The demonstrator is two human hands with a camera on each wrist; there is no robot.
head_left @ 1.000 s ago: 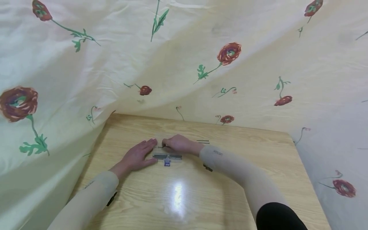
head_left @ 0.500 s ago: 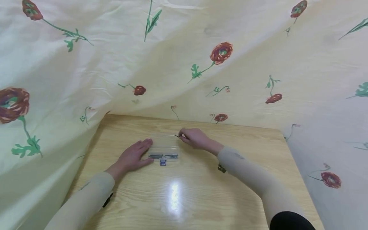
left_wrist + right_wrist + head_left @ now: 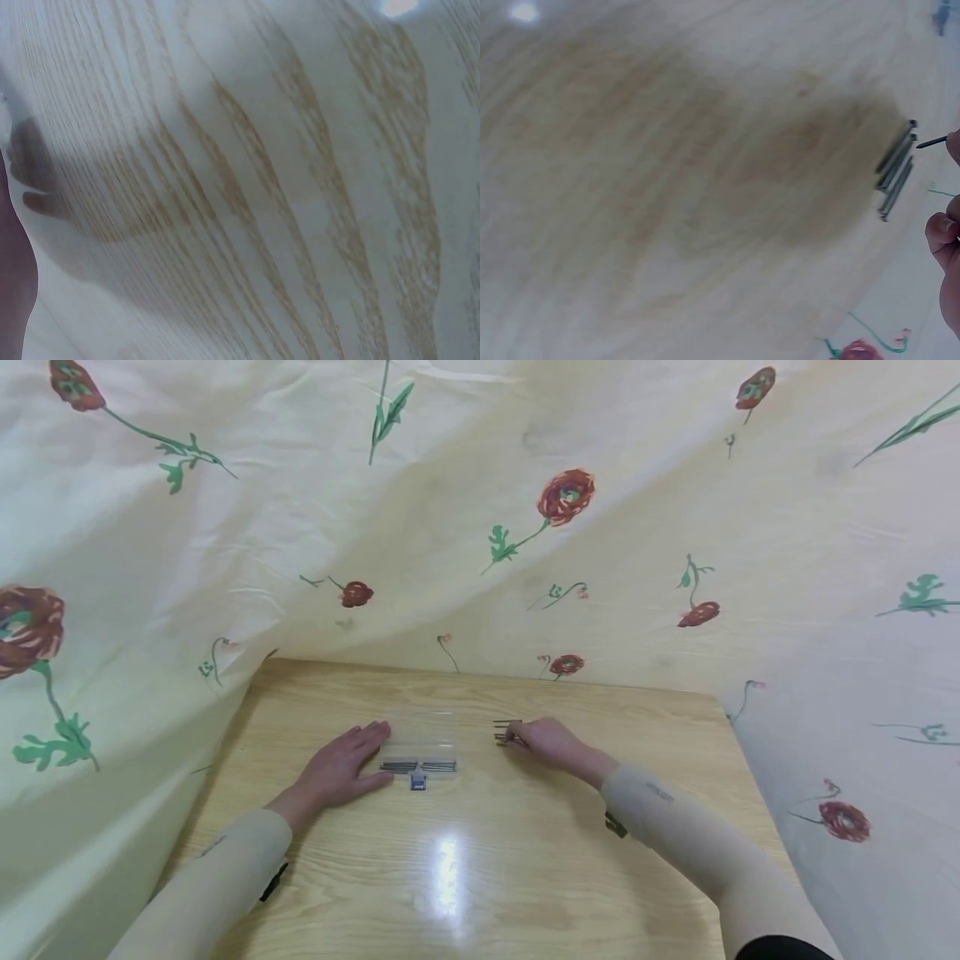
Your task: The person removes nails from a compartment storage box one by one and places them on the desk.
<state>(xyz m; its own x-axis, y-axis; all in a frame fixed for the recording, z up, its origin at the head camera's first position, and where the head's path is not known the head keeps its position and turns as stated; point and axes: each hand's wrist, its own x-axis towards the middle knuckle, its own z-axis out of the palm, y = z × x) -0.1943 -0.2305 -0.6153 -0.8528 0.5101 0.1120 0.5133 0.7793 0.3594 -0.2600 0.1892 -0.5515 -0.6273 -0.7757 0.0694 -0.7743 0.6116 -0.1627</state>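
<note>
A clear plastic case (image 3: 420,747), lid folded back, lies on the wooden table. Dark metal nails (image 3: 438,767) sit in its near half, behind a small blue latch (image 3: 417,782). My left hand (image 3: 337,770) rests with straight fingers along the case's left side, thumb at the near corner. To the right of the case, my right hand (image 3: 553,745) pinches a nail (image 3: 931,142) between thumb and finger. Its pointed end sticks out over several loose nails (image 3: 895,169) lying side by side on the table. The hand partly covers these in the head view.
The wood-grain table (image 3: 480,877) ends at the back against a hanging cream cloth (image 3: 450,527) with red flowers, which also falls along both sides. A bright light reflection shows on the near part of the table.
My right hand has lifted a nail out of the case and carried it right, down to the loose nails. The left hand stays at the case. The head view has shifted slightly.
</note>
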